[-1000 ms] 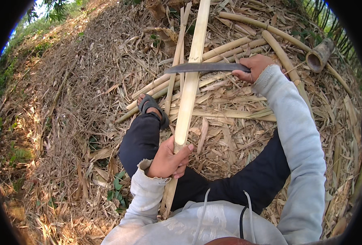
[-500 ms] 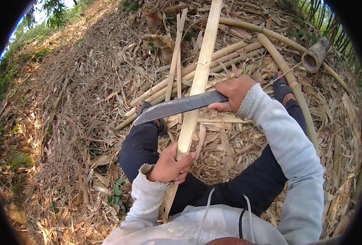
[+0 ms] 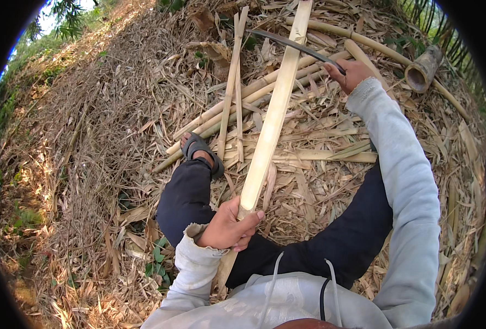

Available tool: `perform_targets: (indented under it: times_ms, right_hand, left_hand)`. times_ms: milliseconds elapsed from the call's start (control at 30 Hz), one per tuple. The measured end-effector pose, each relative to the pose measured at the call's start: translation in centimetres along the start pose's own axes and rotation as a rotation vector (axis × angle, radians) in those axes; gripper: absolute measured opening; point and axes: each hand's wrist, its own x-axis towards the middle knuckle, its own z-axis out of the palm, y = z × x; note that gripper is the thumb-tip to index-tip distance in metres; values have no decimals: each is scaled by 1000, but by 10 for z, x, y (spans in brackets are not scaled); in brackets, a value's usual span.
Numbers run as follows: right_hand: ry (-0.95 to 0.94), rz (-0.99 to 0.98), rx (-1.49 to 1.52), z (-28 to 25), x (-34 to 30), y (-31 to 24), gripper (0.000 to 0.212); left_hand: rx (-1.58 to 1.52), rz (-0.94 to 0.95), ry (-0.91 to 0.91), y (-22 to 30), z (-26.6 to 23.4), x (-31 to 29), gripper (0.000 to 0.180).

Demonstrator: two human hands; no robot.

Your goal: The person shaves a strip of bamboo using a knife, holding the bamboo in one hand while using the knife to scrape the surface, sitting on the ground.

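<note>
My left hand [image 3: 233,226] is closed around the near end of a long split bamboo strip [image 3: 276,116], its pale inner face turned up. The strip slants away from my lap, between my legs, to the top of the view. Farther out, my right hand [image 3: 352,74] grips a machete [image 3: 295,45] at its handle end, which is mostly hidden by the fingers. The dark blade now shows nearly edge-on and lies across the strip's far part, pointing left. Whether the edge touches the strip I cannot tell.
Several bamboo poles [image 3: 215,118] lie on the ground beyond my sandalled left foot [image 3: 202,151]. Two thin strips [image 3: 233,82] lean across them by a cut stump [image 3: 215,55]. At the far right rests a hollow bamboo piece [image 3: 422,70]. Dry leaves and shavings cover the ground.
My right hand has moved away from me and to the right with the machete, from mid-strip to its far part. The blade has turned edge-on. My left hand keeps its hold.
</note>
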Motion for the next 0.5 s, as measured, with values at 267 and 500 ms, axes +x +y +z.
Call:
perform_targets:
  times_ms: [267, 500]
  right_hand:
    - [52, 82, 17, -1, 9, 1, 83]
    - [132, -117, 37, 12, -3, 1, 78]
  left_hand:
    - [2, -3, -24, -4, 1, -5, 14]
    - [-12, -1, -33, -5, 0, -6, 14]
